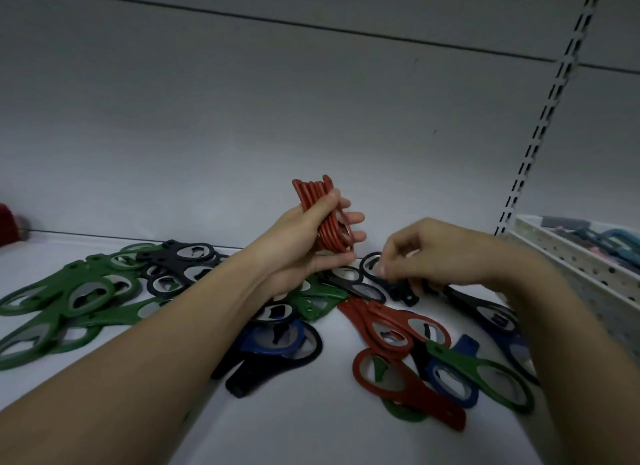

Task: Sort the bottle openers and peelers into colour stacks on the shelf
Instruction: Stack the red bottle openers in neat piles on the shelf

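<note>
Several red bottle openers stand on edge in the left hand, thumb on one face and fingers curled round the other; gathered flat against one another like this, they probably form the red stack being built up in the air before it is set down. The right hand reaches down just beside it, fingertips curled together over a black opener lying near the back edge of the shelf; whether it already pinches that opener or only touches it cannot be told.

Toward the left edge of the shelf the green openers lie overlapped in one group, with a cluster of black openers just behind them, which suggests those colours are already partly sorted. Near the middle and toward the right edge, loose red openers, a blue opener and a green opener lie mixed and crossing one another, apparently not yet sorted. A white perforated basket sits at the right edge, holding items too dim to name.
</note>
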